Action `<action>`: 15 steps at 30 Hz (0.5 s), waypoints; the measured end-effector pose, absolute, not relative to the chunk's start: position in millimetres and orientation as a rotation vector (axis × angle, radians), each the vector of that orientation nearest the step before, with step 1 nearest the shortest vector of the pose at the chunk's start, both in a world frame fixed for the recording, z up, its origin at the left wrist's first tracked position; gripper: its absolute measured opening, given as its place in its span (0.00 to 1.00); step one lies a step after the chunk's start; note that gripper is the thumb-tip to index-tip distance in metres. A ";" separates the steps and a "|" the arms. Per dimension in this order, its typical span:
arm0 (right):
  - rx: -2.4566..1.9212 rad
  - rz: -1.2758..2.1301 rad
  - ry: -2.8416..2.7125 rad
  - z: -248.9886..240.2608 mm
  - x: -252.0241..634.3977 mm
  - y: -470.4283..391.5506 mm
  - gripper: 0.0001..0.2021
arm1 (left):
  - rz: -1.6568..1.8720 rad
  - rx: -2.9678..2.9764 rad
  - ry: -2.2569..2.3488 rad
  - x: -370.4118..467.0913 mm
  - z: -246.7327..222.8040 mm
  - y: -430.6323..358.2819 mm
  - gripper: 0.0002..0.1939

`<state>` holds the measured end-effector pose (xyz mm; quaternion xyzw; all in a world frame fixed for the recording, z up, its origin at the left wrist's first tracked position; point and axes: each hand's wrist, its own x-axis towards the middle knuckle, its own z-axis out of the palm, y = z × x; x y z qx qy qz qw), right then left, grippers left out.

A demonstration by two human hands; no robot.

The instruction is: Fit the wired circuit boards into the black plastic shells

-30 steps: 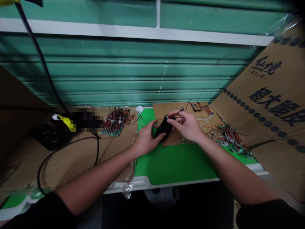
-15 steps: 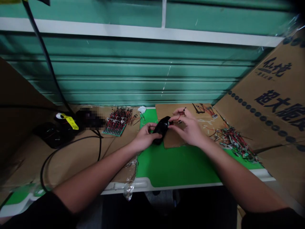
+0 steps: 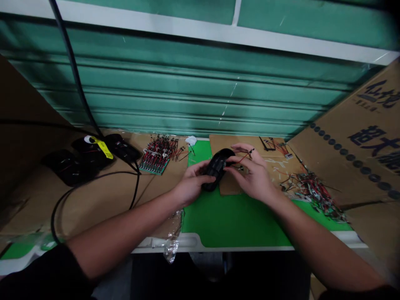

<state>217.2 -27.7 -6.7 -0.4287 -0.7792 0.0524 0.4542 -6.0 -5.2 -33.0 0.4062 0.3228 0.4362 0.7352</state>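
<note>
In the middle, my left hand [image 3: 194, 183] grips a black plastic shell [image 3: 215, 168] by its near left side, thumb on top. The shell is tilted, and its hollow, ribbed face shows. My right hand [image 3: 256, 177] is at the shell's right edge, pinching a small circuit board [image 3: 225, 165] between thumb and fingertips. The board lies against or just inside the shell; the fingers partly hide the contact. Red and black wires [image 3: 250, 152] with small dark ends stick out from between the right-hand fingers.
Wired circuit boards [image 3: 155, 157] stand in rows at left. Several black shells [image 3: 67, 166] lie farther left beside a cable [image 3: 75, 71] with a yellow tag [image 3: 104, 148]. A tangled wire pile [image 3: 318, 193] lies right, by a cardboard wall [image 3: 368, 141]. Green shutters [image 3: 175, 87] rise behind.
The black shell has turned in my left hand, so its hollow face shows now. My right hand has brought the circuit board over the shell's edge. The whole view has shifted slightly.
</note>
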 end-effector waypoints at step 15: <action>-1.024 0.123 -1.953 -8.6 216.0 -29.1 0.12 | 0.940 0.970 0.592 -0.5 -33.8 -8.4 0.32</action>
